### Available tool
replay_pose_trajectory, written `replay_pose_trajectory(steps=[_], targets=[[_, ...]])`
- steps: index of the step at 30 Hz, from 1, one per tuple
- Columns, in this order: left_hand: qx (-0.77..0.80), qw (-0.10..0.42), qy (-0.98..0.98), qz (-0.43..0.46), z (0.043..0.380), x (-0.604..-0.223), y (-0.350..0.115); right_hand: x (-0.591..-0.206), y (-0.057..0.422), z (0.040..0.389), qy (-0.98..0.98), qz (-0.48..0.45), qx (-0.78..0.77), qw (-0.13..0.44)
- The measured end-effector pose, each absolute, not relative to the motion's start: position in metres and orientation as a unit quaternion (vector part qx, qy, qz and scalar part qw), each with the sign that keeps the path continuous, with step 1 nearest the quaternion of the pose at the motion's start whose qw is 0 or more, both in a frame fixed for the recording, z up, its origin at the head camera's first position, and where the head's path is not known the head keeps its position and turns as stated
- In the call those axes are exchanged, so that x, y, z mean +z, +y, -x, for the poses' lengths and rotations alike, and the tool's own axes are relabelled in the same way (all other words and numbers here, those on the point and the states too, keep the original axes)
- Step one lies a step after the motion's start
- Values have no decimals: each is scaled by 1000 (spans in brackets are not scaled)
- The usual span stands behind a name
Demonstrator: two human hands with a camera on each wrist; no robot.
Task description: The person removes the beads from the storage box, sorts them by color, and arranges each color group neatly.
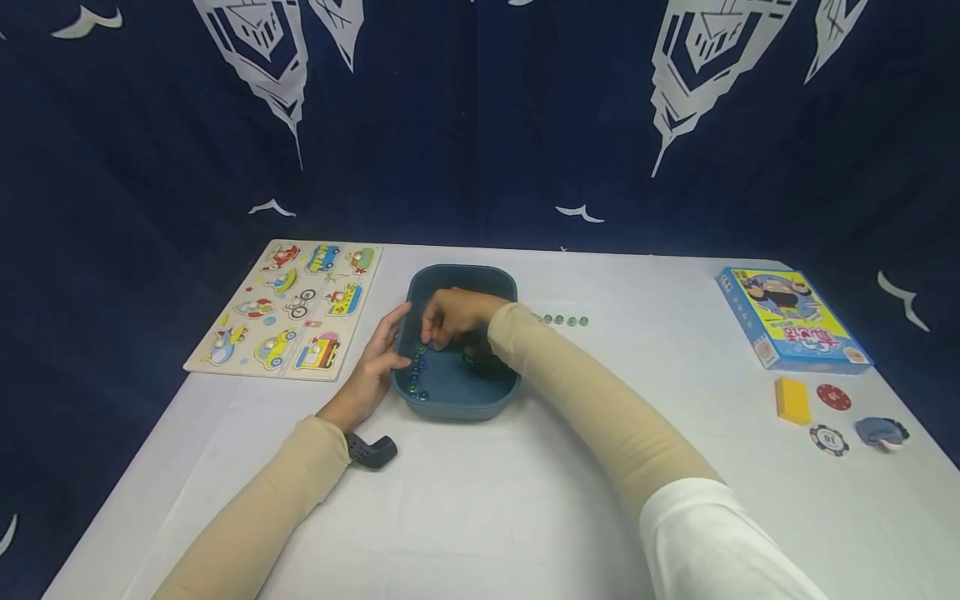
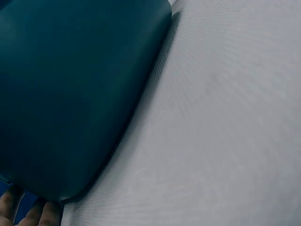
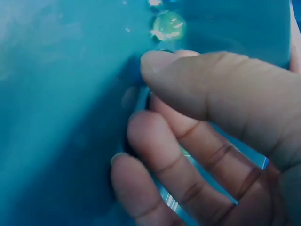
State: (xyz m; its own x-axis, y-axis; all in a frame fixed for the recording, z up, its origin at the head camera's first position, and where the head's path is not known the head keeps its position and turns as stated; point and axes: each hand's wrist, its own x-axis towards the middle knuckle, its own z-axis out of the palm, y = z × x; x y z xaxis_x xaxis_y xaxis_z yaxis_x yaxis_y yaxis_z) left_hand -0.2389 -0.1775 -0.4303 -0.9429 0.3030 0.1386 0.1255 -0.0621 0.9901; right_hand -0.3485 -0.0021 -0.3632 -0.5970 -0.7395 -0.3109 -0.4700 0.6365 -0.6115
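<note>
A dark teal rectangular bin (image 1: pixel 457 412) stands on the table. Along its inner left side lie several glass marbles (image 1: pixel 413 379), blue and green, in a line. My left hand (image 1: pixel 367 371) rests against the bin's left side, its fingers extended and the thumb at the rim. Inside the bin, my right hand (image 1: pixel 457 317) pinches a small marble between thumb and index finger at the upper end of the line; the fingertips mostly hide it. In the right wrist view a green marble (image 3: pixel 169 27) lies just beyond the thumb.
Right of the bin, partly behind my right sleeve, is a row of green marbles (image 1: pixel 572 321). A wooden picture puzzle (image 1: pixel 292 304) lies to the left. At the right are a blue game box (image 1: pixel 795 321), a yellow block (image 1: pixel 792 401), two chips (image 1: pixel 834 397) and a grey-blue object (image 1: pixel 881 431).
</note>
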Motion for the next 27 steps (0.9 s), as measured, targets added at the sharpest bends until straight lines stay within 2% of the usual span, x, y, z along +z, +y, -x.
replay_pose_trajectory(steps=[10,17,27], targets=[[711,68,683,-153,238,-430,-177,-340,19,343,838,389,-278,263],[705,70,691,-146,238,-431,-178,-331,51,334,778,424,-392,246],[705,59,690,-154,237,-431,-178,-333,117,309,766,365,-497,182]])
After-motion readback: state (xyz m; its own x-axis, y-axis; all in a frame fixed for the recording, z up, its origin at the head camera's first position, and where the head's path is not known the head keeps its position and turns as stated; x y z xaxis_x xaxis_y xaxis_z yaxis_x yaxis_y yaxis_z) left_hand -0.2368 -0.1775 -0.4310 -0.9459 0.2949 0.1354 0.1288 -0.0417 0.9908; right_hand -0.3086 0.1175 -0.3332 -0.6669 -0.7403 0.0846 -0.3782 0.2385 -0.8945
